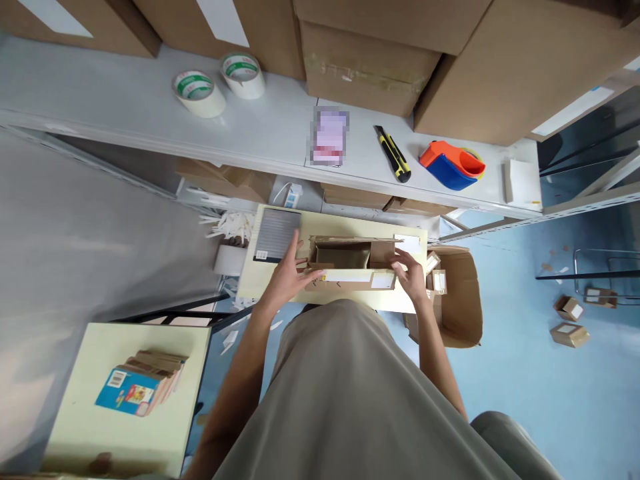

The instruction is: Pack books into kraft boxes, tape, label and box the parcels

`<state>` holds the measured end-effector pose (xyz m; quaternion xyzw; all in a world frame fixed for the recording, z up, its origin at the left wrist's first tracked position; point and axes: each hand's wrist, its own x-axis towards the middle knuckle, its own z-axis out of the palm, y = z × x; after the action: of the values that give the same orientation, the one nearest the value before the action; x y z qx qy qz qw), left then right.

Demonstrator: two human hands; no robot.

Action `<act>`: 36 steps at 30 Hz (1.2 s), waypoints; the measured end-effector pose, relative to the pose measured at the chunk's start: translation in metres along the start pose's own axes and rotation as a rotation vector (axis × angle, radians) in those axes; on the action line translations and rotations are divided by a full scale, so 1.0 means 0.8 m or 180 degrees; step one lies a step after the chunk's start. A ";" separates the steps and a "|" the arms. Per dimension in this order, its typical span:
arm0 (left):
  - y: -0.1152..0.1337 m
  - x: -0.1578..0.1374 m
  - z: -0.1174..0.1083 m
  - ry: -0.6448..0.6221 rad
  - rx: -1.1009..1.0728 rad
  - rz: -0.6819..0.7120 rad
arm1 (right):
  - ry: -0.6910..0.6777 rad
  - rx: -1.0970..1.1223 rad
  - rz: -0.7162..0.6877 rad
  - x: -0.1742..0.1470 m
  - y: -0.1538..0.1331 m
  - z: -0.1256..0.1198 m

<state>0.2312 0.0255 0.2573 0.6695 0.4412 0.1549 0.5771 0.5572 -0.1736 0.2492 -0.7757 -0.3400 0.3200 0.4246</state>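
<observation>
A small cardboard box (pixel 350 281) sits on the pale yellow table, its top open and its inside visible. Tape and a white label show along its near side. My left hand (pixel 290 275) grips the box's left end, thumb on the near edge and index finger stretched out past the far side. At the opposite end, my right hand (pixel 410 275) holds the right side with bent fingers, the thumb near the top edge. Just beyond my left hand lies a dark grey ribbed flat packet (pixel 277 233) with a barcode label.
Above stands a shelf (pixel 280 127) with tape rolls (pixel 200 93), a cutter knife (pixel 393 155), a tape dispenser (pixel 453 164) and large cartons (pixel 370 67). A big open carton (pixel 460 300) is right of the table (pixel 250 283). Books (pixel 133 390) lie on a side table (pixel 75 380).
</observation>
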 end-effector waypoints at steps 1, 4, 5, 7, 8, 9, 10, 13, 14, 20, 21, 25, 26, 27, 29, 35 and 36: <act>0.001 0.003 0.002 0.0055 0.0159 0.0112 | 0.0082 0.0014 0.0011 0.001 0.000 0.004; -0.002 0.011 0.005 0.0179 0.0514 0.0422 | 0.0156 0.0123 -0.0078 0.002 -0.002 0.009; -0.005 0.013 0.006 0.0212 0.0573 0.0473 | 0.0138 0.0104 -0.0138 0.001 -0.003 0.010; -0.014 0.017 0.010 0.0284 0.0615 0.0517 | 0.0095 0.0007 -0.0203 -0.001 -0.003 0.011; -0.020 0.018 0.013 0.0333 0.0603 0.0530 | 0.0096 -0.0025 -0.0205 -0.002 -0.002 0.012; -0.025 0.020 0.017 0.0403 0.0567 0.0539 | 0.0119 -0.0022 -0.0195 -0.003 0.000 0.014; -0.029 0.021 0.021 0.0499 0.0509 0.0537 | 0.0169 0.0016 -0.0172 -0.004 0.003 0.018; -0.039 0.024 0.035 0.0875 0.0302 0.0443 | 0.0438 0.0252 -0.0038 -0.006 0.015 0.033; -0.041 0.025 0.040 0.0985 0.0260 0.0410 | 0.0519 0.0338 0.0019 -0.007 0.019 0.039; -0.041 0.034 0.052 0.1296 0.0270 0.0393 | 0.0697 0.0656 0.0097 -0.002 0.031 0.055; -0.041 0.034 0.052 0.1313 0.0278 0.0368 | 0.0702 0.0677 0.0082 -0.001 0.032 0.055; -0.046 0.034 0.049 0.1312 0.0278 0.0333 | 0.0651 0.0715 0.0062 -0.001 0.030 0.053; -0.047 0.034 0.048 0.1309 0.0280 0.0335 | 0.0599 0.0697 0.0071 -0.002 0.029 0.051; -0.047 0.033 0.046 0.1316 0.0297 0.0330 | 0.0532 0.0670 0.0078 -0.004 0.028 0.049; -0.041 0.034 0.043 0.1350 0.0439 0.0356 | 0.0373 0.0596 0.0068 -0.005 0.022 0.041; 0.048 0.074 0.065 0.1392 0.1151 0.1272 | 0.0690 -0.0458 -0.0783 0.043 -0.025 -0.027; 0.070 0.086 0.074 0.1353 0.1166 0.1523 | 0.0839 -0.0726 -0.0976 0.062 -0.038 -0.046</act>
<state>0.3355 0.0434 0.2707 0.7989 0.4026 0.3395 0.2906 0.6061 -0.1378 0.2814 -0.7930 -0.4295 0.1071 0.4186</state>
